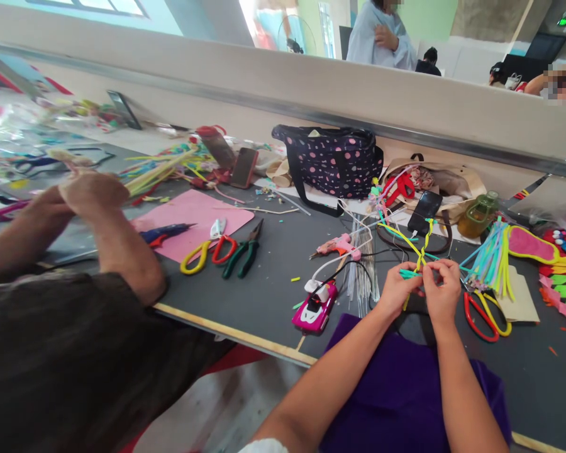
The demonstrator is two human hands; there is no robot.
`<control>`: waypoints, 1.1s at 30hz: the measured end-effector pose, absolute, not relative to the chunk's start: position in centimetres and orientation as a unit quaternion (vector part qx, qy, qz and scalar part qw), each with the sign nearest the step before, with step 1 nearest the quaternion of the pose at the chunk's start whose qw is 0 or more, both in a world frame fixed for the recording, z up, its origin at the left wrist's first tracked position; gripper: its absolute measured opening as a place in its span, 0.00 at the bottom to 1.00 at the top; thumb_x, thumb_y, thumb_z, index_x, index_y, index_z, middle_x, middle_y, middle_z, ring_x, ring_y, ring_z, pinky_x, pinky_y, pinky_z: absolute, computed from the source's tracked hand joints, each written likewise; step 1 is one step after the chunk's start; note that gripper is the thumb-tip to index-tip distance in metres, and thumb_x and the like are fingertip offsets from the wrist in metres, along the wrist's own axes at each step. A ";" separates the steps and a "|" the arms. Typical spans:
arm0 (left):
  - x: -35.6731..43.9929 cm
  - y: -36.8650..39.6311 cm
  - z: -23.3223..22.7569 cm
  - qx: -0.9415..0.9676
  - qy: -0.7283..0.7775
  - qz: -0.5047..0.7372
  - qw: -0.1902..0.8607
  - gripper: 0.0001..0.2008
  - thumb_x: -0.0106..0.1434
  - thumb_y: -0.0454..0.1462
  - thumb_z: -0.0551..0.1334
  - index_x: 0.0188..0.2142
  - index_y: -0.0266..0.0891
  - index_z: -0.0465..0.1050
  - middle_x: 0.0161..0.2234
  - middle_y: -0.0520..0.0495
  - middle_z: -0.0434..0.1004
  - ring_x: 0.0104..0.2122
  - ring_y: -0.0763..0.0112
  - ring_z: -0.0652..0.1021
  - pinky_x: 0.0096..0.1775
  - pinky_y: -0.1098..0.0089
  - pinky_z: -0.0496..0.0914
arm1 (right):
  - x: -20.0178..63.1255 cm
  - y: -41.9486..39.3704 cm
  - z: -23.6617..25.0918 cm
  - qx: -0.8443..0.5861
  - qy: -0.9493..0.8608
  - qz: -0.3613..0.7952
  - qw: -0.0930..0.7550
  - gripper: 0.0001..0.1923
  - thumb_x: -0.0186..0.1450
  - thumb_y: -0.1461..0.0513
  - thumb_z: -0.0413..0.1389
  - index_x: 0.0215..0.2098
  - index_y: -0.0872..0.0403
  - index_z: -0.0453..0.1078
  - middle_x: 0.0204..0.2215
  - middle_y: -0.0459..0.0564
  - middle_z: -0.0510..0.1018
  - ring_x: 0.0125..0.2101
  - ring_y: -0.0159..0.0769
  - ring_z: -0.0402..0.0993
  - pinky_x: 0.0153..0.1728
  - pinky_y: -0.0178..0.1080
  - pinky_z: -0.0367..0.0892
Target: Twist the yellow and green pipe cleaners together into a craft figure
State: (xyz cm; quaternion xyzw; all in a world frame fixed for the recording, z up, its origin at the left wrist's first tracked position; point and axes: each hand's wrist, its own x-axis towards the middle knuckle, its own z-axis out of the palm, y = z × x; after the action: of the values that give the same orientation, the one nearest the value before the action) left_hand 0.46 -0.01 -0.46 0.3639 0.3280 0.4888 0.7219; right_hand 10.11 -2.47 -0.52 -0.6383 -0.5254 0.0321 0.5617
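Note:
Over a purple cloth at the table's edge, both my hands are closed close together on yellow and teal pipe cleaners. The yellow pipe cleaners rise above my fingers, crossed and twisted around each other. My left hand pinches them, with short teal ends showing at its fingertips. My right hand pinches the same bundle from the other side; its exact grip is partly hidden. Just right of it lie red-and-yellow-handled scissors and a bunch of teal and yellow pipe cleaners.
Left of my arms are a pink glue gun, clear glue sticks and a magenta power strip with cords. A dotted bag, a phone and a jar stand behind. A co-worker's hands work at left, near pliers.

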 end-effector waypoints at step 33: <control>0.5 0.2 -1.2 0.418 0.387 0.500 0.652 0.11 0.43 0.34 0.68 0.29 0.34 0.75 0.24 0.51 0.73 0.21 0.76 0.70 0.24 0.72 0.71 | 10.0 -2.4 0.9 -0.537 -0.346 0.358 0.681 0.17 0.55 0.51 0.61 0.33 0.56 0.73 0.18 0.40 0.68 0.16 0.23 0.54 0.16 0.30 0.46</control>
State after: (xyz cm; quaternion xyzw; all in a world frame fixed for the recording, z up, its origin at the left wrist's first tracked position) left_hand 0.53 0.16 -1.22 0.4180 0.3869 0.5000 0.6523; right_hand 9.98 -2.44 0.87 -0.5366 -0.3460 0.3580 0.6813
